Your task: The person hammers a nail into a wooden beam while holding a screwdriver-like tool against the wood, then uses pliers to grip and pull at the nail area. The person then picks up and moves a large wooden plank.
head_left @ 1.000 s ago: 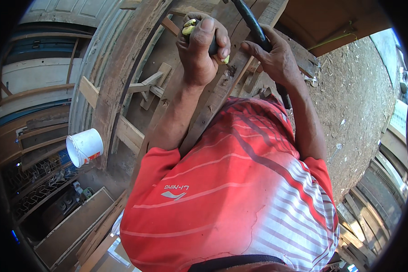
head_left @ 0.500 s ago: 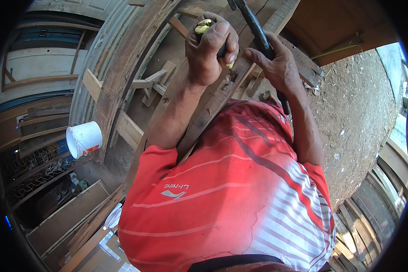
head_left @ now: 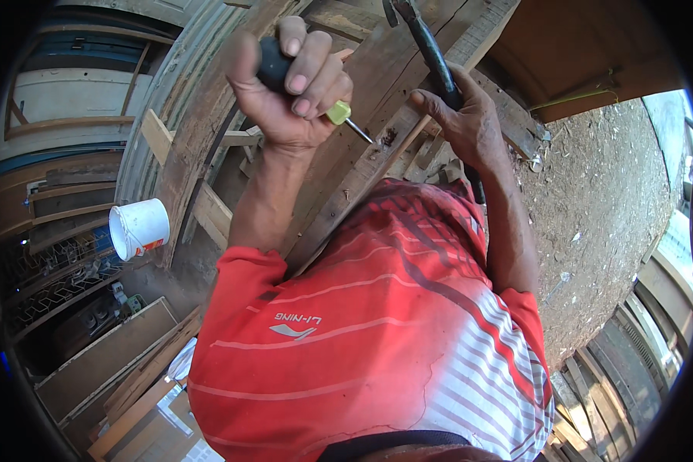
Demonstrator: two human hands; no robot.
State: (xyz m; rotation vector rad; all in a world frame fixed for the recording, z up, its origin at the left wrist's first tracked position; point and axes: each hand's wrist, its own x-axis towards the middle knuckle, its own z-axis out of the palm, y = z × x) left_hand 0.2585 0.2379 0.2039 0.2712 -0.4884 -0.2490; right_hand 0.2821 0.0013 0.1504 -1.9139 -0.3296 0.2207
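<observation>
Here, a person in a red shirt with pale stripes [head_left: 300, 366] works over timber with a tool in each bare hand. The left hand [head_left: 296, 88] holds a screwdriver [head_left: 338, 113], its fingers curled around the dark, rounded handle and its yellow-green collar; the thumb stands upright on the handle's other side, too blurred to tell whether it presses. The metal shaft slants down and to the right toward a long, narrow beam [head_left: 350, 189], its tip just beside a dark, ragged notch [head_left: 390, 137]; whether it touches the wood cannot be told. The right hand [head_left: 470, 119] has its fingers clamped around the dark handle of a hammer [head_left: 430, 54], which is tilted over the beam with its head at the upper edge of the view and its butt showing below the wrist. A wide, cracked board [head_left: 396, 65] lies alongside the beam. To the left, a white bucket [head_left: 140, 227] sits near a weathered timber [head_left: 185, 165]; to the right, a brown panel [head_left: 585, 54] borders ground littered with pale scraps [head_left: 604, 208], and loose planks [head_left: 593, 400] are piled at lower right.
</observation>
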